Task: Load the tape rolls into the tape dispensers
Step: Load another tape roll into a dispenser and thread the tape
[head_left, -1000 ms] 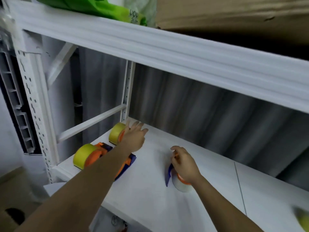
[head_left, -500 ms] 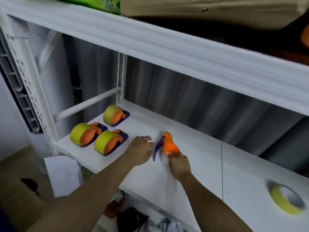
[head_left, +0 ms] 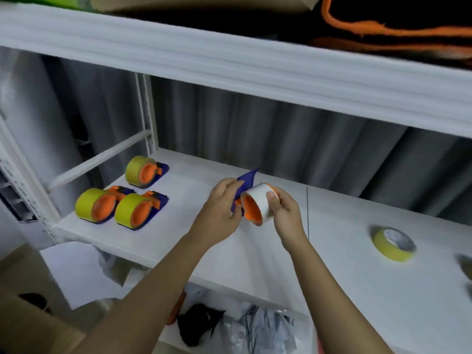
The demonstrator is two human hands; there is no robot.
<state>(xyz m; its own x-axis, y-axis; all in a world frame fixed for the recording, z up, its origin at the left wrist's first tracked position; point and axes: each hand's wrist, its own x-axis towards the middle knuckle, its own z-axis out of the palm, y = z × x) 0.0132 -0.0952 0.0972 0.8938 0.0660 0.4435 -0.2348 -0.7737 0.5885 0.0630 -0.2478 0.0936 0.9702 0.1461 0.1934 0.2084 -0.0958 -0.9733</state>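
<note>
I hold a blue and orange tape dispenser (head_left: pixel 245 182) above the white shelf (head_left: pixel 255 254). My left hand (head_left: pixel 221 210) grips its blue body. My right hand (head_left: pixel 284 210) is closed around the white ring (head_left: pixel 260 198) on its orange hub, thumb on top. Three dispensers with yellow-green rolls sit at the shelf's left end: one at the back (head_left: pixel 143 171), one front left (head_left: pixel 95 205), one front right (head_left: pixel 136 210). A loose yellow-green tape roll (head_left: pixel 393 243) lies flat on the shelf to the right.
An upper shelf beam (head_left: pixel 255 72) runs overhead, with orange and black items on top. A white upright post (head_left: pixel 148 111) stands at the back left. Bags and dark clutter (head_left: pixel 229 325) lie under the shelf. A blurred dark object (head_left: pixel 466 267) sits at the right edge.
The dispenser was lifted off the shelf and turned, and my left hand moved from beside it to grip it. The view has shifted right, bringing the loose roll further into view.
</note>
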